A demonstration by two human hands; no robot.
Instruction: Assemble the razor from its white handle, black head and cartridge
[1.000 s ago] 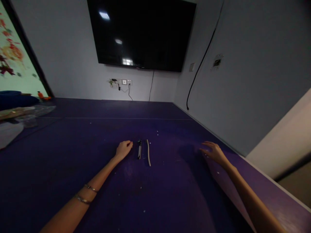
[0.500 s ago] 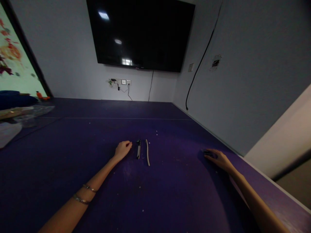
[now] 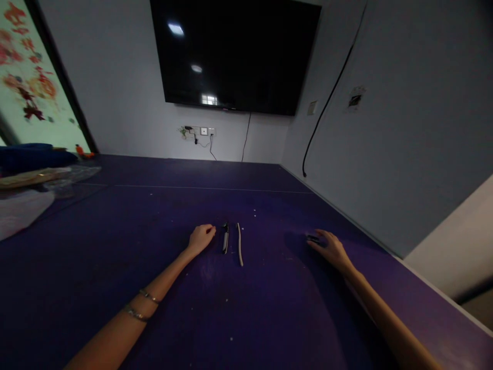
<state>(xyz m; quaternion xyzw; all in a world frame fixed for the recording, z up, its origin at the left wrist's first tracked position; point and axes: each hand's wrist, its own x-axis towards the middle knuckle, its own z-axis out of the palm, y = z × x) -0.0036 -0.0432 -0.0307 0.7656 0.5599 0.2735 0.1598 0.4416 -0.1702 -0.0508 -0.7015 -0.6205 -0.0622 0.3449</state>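
Note:
My left hand rests on the purple tabletop with its fingers curled in, and nothing shows in them. Just right of it lies a slim black-and-silver item, its kind unclear. Beside that, a pale, slightly bent strip like a short piece of cord lies lengthwise. Off to the right, my right hand is low over the table, thumb and fingers closed around a small dark object. The hand partly covers that object, so I cannot tell its kind.
The purple tabletop carries small white specks. At the left edge are a clear plastic bag, dark blue cloth and a small orange item. A black cable hangs down the right wall. A television is mounted ahead.
My right hand has moved left, toward the strip, carrying the small dark object with it. My left hand and the two lying items keep their places; the view has turned slightly left.

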